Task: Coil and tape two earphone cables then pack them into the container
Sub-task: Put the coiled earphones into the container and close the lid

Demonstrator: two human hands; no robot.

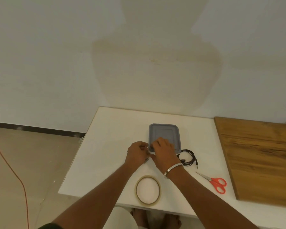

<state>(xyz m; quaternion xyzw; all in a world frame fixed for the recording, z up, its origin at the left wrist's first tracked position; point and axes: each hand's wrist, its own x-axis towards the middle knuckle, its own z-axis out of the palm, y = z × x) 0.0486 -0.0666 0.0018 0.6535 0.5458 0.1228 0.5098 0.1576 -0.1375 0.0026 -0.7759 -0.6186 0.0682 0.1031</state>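
Two hands worked a cable beside a grey container; packing had not begun.

Left hand [136, 152] and right hand [163, 150], fingers curled, pinched a mostly hidden earphone cable [146, 160]. The second earphone cable [188, 157] lay coiled by the container [177, 138], taping unclear.

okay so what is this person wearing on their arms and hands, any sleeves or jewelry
Both forearms are bare, with no sleeves over them and no gloves. The right hand has a plain silver metal bangle around its wrist. The left hand and its wrist show no jewelry.
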